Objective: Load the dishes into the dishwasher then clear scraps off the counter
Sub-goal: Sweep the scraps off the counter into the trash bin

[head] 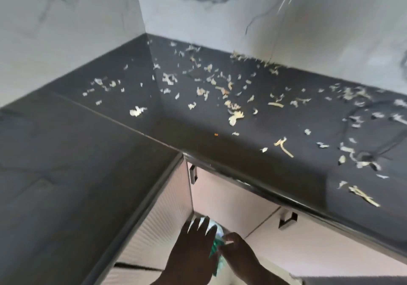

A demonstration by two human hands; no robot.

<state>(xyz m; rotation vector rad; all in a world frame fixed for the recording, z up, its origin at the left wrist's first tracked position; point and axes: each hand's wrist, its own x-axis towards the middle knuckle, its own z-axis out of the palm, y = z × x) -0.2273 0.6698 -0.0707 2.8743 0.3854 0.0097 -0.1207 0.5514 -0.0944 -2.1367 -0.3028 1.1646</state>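
Pale vegetable scraps (234, 115) lie scattered over the dark L-shaped counter (88, 152), thickest toward the back wall and the right side. Below the counter's front edge, my left hand (193, 249) and my right hand (236, 251) are together around a green and white cloth-like thing (217, 244). My left hand's fingers are spread over the top of it. My right hand pinches its edge. Most of the cloth is hidden by the hands. No dishes or dishwasher are in view.
White marble-patterned walls (198, 9) meet in the corner behind the counter. Pale cabinet doors with dark handles (287, 219) sit under the counter. A small orange crumb (216, 134) lies near the counter's inner corner.
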